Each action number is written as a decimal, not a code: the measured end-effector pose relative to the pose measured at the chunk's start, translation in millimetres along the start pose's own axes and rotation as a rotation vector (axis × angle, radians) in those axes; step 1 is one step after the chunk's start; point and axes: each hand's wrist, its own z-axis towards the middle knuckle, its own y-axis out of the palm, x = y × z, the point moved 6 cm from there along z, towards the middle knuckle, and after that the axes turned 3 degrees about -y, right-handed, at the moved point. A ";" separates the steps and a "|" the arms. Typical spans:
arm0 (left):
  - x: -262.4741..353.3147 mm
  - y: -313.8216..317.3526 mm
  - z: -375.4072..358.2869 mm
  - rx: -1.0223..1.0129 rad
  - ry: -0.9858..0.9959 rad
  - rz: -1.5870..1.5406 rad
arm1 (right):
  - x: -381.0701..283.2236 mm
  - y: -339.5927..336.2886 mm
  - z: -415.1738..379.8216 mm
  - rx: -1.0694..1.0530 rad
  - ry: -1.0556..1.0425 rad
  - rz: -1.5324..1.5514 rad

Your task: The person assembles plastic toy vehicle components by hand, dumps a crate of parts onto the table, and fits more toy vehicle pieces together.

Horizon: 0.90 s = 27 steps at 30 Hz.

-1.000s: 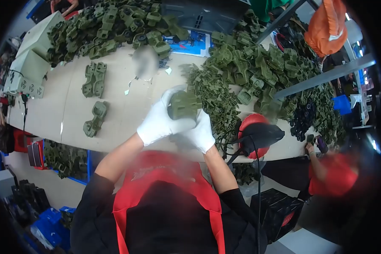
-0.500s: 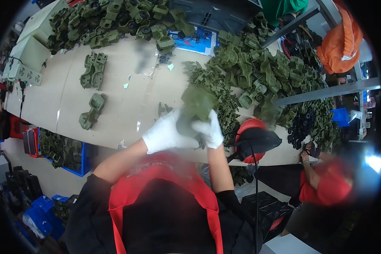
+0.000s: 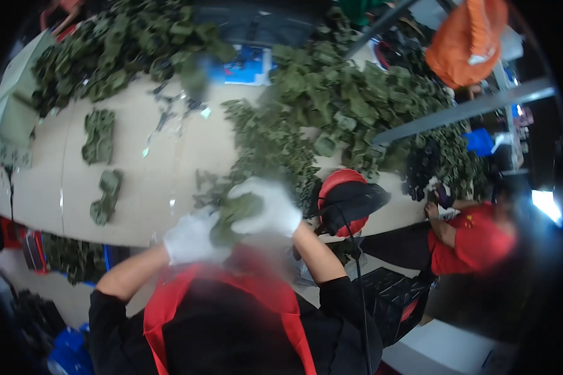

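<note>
Head view: gloved hands at the near desk (image 3: 137, 206) edge, frame blurred.
Green part (image 3: 231, 215): held between both hands, close to the chest, likely for inspection.
Left hand (image 3: 191, 239): fingers wrapped on part's lower end, supporting it.
Right hand (image 3: 266, 205): fingers clamped over its top.
Heap of parts (image 3: 331, 100): piled beyond, within reach.
Red tool (image 3: 344, 200): parked just right of the hands.
</note>
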 end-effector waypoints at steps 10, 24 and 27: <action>-31.3 -52.8 56.7 0.543 -0.008 -0.517 | 5.0 -206.0 14.3 0.636 -0.077 -0.393; -228.7 1.5 -78.6 1.151 -0.828 -0.113 | 194.6 -574.7 -30.3 0.976 0.781 -1.091; -273.9 -31.6 -127.5 1.479 -0.759 0.326 | 262.4 -656.6 -27.7 0.721 0.312 -1.342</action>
